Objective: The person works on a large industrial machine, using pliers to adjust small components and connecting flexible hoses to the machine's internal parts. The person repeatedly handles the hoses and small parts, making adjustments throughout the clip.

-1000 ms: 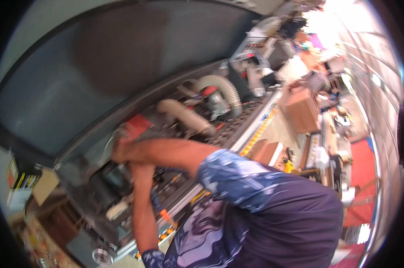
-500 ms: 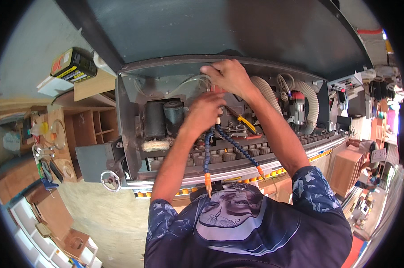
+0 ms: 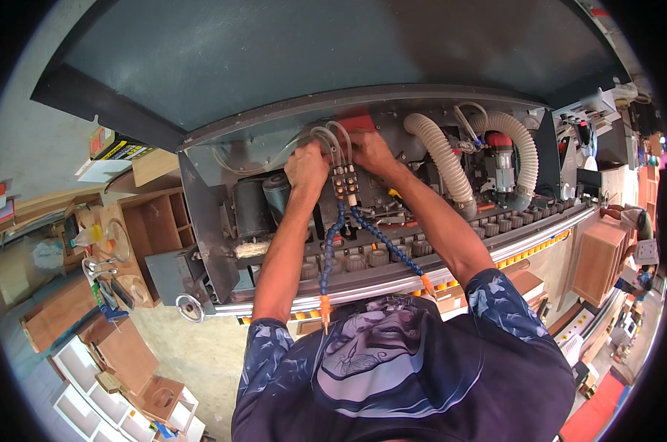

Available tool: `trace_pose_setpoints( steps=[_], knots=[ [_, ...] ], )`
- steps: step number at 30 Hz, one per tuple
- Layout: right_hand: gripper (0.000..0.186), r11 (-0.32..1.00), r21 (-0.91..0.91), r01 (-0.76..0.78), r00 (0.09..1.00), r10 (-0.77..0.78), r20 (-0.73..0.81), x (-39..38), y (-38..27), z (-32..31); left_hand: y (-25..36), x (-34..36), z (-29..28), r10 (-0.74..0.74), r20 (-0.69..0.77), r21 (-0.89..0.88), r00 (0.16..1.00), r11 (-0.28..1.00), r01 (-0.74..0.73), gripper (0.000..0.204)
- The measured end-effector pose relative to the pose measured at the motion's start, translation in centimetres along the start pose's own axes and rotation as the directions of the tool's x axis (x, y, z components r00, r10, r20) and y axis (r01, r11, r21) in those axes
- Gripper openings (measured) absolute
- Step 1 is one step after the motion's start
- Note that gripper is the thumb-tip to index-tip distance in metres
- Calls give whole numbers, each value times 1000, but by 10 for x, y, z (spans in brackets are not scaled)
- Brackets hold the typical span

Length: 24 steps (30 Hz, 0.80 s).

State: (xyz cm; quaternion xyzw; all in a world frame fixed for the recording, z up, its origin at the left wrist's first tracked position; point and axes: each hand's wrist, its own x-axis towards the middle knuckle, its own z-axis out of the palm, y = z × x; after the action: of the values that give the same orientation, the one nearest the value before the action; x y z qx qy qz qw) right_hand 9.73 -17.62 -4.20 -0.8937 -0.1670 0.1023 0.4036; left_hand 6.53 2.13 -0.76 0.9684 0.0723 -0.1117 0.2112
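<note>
Both my arms reach into an open dark grey machine housing. My left hand is closed just left of a small black valve block with brass-coloured fittings; what its fingers hold is hidden. On the block's other side my right hand has its fingers curled beside a red panel, with the fingertips out of sight. Clear tubes loop up from the block between my hands. Below it hang two blue jointed hoses with orange nozzles. A yellow-handled tool shows partly behind my right forearm.
The raised dark lid stands over the housing. Ribbed cream hoses and a red-topped motor are at the right. Two dark cylinders sit at the left. A row of rollers runs along the front, and a handwheel sticks out front left.
My hands have moved lower and apart to either side of the valve block, which now shows between them. My right hand has come down from near the lid's hinge edge. The view has shifted.
</note>
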Motion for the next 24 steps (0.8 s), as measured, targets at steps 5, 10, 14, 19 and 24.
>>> trace_pose_setpoints(
  steps=[5, 10, 14, 19, 24],
  knots=[
    [40, 995, -94, 26, 999, -29, -31, 7, 5, 13, -5, 0, 10, 147, -80, 10, 986, 989, -147, 26],
    [38, 987, -162, -1, 1000, -3, -27, 12, 4, 12, -12, 11, 5, 277, 17, 118, 961, 953, -277, 22],
    [37, 978, -205, -28, 997, 44, 70, 12, -1, 12, -17, 16, 3, 278, 121, 247, 953, 921, -300, 18],
    [38, 988, -151, 8, 1000, -5, 21, 12, 6, 18, -30, 11, -36, 253, 110, -122, 961, 963, -240, 17],
    [37, 983, -183, 28, 999, -24, 26, 15, 9, 21, -39, 4, -39, 163, 112, -346, 980, 931, -115, 14]
  ],
)
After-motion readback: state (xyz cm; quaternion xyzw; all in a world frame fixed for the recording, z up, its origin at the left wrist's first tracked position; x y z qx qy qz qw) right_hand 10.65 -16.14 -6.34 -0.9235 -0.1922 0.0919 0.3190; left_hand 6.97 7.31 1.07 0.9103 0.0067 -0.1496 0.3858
